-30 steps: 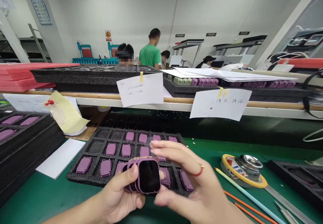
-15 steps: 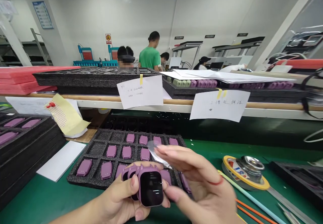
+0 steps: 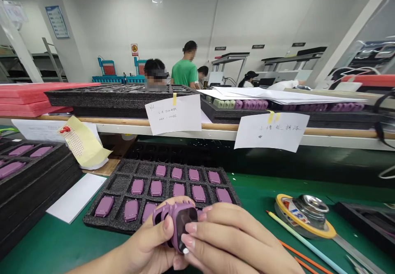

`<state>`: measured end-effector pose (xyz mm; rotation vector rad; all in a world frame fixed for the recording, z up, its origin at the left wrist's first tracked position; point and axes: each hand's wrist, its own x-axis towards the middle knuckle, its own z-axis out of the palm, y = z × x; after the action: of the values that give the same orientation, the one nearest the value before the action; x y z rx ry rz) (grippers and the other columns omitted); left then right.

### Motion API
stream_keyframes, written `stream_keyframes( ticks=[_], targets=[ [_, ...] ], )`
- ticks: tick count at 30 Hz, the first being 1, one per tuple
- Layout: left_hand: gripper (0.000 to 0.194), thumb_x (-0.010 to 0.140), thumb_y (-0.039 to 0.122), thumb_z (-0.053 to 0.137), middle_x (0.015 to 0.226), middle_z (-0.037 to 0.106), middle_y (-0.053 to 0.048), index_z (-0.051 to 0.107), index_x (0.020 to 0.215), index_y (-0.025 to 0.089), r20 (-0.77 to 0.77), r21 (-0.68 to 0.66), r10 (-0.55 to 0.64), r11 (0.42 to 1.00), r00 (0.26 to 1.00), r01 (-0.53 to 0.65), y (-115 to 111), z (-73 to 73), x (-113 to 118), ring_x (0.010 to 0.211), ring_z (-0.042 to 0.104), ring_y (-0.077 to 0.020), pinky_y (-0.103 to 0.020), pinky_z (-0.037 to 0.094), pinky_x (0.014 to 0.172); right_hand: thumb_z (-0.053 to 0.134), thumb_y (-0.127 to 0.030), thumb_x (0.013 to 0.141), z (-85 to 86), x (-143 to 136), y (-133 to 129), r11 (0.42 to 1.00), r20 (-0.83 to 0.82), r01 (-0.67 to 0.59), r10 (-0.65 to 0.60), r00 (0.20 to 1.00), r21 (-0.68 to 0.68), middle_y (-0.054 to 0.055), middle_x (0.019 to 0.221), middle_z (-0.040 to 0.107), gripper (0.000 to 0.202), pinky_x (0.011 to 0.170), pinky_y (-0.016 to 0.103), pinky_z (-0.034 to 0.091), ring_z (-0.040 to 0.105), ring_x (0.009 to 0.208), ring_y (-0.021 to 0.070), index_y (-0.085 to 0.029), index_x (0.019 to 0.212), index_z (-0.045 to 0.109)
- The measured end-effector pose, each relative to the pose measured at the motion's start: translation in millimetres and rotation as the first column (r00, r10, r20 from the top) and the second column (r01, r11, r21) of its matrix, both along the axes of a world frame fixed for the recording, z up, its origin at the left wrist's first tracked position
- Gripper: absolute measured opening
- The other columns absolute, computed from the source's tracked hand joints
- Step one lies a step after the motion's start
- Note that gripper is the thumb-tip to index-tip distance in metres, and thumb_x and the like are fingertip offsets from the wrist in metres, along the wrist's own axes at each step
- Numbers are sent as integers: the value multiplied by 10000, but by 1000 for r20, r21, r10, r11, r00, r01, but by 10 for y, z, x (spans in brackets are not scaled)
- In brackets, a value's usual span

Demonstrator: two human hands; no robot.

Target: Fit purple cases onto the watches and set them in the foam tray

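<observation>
My left hand [image 3: 154, 243] is closed round a small stack of purple smartwatch cases, gripped just above the table's near side. The front watch case [image 3: 180, 226] has a black glossy screen, turned partly to the right. Fingertips of my right hand [image 3: 228, 237] are bent together against that screen and cover its right part. A small white bit [image 3: 185, 250] shows by these fingertips; what it belongs to is hidden. Behind my hands lies a black foam tray [image 3: 119, 183] with several purple watch cases lying face down in its pockets.
On the right are a yellow tape roll [image 3: 280, 208] with a metal-topped jar, a pale green-blue stick [image 3: 305, 237], orange sticks [image 3: 304, 253] and tweezers [image 3: 356, 263]. Stacked foam trays [image 3: 37, 191] and white paper [image 3: 75, 198] lie left. A shelf [image 3: 216, 134] crosses ahead; people are beyond.
My right hand has come down from beside the stack onto the front screen. The clear film seen at its fingers is out of sight. The front watch case has turned rightward.
</observation>
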<state>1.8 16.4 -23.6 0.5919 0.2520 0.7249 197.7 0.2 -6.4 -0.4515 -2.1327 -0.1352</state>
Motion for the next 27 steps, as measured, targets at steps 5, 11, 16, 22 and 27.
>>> stream_keyframes(
  ticks=[5,11,16,22,27],
  targets=[
    [398,666,350,912,826,685,-26,738,992,202,-102,39,118,993,988,-114,-27,0,76,710,614,-89,-140,415,568,774,-503,818,45,-102,16,960,-48,124,-140,989,-250,37,813,673,697,639,327,570,614,654,191,-260,1421,521],
    [389,684,473,873,722,687,2,764,883,157,-112,-133,113,983,987,-127,1,16,91,401,360,23,-110,323,441,900,-287,701,42,-113,64,872,-247,-103,-22,969,-478,10,1020,702,658,744,259,559,665,859,180,-313,1254,546],
    [523,708,553,829,813,756,-116,797,946,88,-111,-75,-63,996,992,55,-11,44,31,465,492,-6,-105,316,441,917,-277,666,82,-94,95,901,-205,-72,-19,979,-428,28,1008,721,656,843,350,535,664,895,214,-279,1233,587],
    [455,712,497,848,839,767,-99,786,943,111,-122,-125,12,992,992,-27,-31,-20,59,637,662,-73,-105,417,511,827,-243,746,112,-32,123,934,-102,10,-49,994,-357,46,1038,720,606,860,377,530,663,935,225,-270,1291,563],
    [322,698,311,893,862,780,-55,728,939,175,-270,-231,70,964,960,-135,-98,-104,134,748,754,-149,-125,449,513,693,-307,849,72,243,417,848,-196,283,-402,895,-447,85,1126,694,344,883,385,526,663,1020,249,-221,1174,619]
  ],
)
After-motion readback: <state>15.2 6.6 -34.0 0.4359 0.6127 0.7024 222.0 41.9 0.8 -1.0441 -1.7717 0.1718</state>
